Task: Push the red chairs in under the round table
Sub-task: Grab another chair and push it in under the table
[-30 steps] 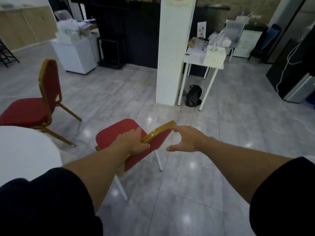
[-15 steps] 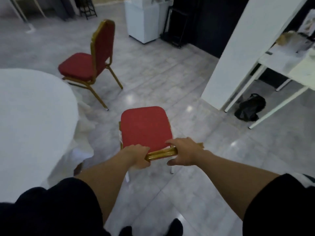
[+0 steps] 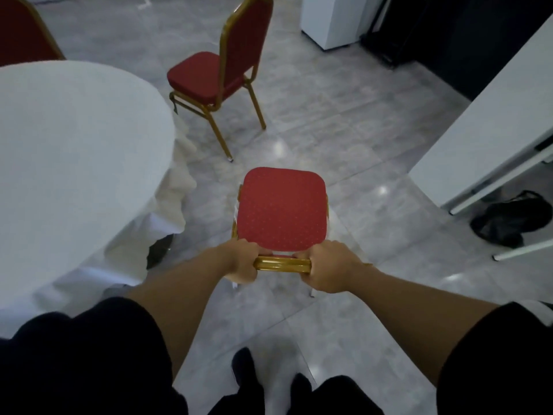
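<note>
Both hands are wrapped around the gold top rail [image 3: 281, 264] of the nearest red chair [image 3: 282, 206]: the left hand [image 3: 241, 259] is clenched on the rail's left end, the right hand [image 3: 327, 266] on its right end. This chair sits at the centre of the frame, its dotted red seat facing away from the person, just beside the draped edge of the round table [image 3: 68, 151] at left. A second red chair [image 3: 220, 74] with gold legs stands apart at upper centre. A third chair's back [image 3: 21, 31] peeks in at upper left. A black bag [image 3: 505, 218] lies on the grey tiled floor [image 3: 344, 121] at right. No writing is legible.
</note>
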`<action>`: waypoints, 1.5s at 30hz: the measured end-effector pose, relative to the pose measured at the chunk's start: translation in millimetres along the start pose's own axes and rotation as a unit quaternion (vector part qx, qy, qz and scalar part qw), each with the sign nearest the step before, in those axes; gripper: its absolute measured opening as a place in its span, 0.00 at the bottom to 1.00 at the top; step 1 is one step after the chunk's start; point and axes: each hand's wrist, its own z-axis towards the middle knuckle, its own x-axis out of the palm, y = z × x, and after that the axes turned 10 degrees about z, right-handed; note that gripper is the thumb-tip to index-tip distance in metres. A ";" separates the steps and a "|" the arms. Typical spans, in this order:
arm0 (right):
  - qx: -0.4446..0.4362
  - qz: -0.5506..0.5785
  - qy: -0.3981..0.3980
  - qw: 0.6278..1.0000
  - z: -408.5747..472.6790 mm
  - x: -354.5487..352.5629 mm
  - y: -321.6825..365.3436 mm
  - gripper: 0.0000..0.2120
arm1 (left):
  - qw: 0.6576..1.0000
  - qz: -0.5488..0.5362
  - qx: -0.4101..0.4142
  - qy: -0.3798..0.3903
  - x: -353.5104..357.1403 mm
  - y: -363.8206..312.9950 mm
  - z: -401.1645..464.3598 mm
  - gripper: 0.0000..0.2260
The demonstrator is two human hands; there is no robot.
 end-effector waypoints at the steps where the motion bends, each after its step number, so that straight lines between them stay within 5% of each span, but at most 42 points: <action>1: -0.008 0.006 0.003 1.000 0.6 -0.9 -0.7 0.11 | 1.000 -0.009 -0.001 -0.002 -0.1 -1.0 -1.3 0.32; 18: -0.167 -0.068 0.089 0.980 -35.0 -19.0 -77.2 0.13 | 0.966 -0.178 -0.179 -0.053 51.1 -136.8 -22.9 0.33; 29: -0.244 -0.131 0.133 0.952 -60.7 -18.8 -109.0 0.15 | 0.938 -0.251 -0.218 -0.102 91.1 -219.5 -34.2 0.29; 45: -0.414 -0.197 0.245 0.854 -25.2 -61.0 -152.5 0.07 | 0.852 -0.373 -0.333 -0.154 70.9 -298.5 -0.2 0.23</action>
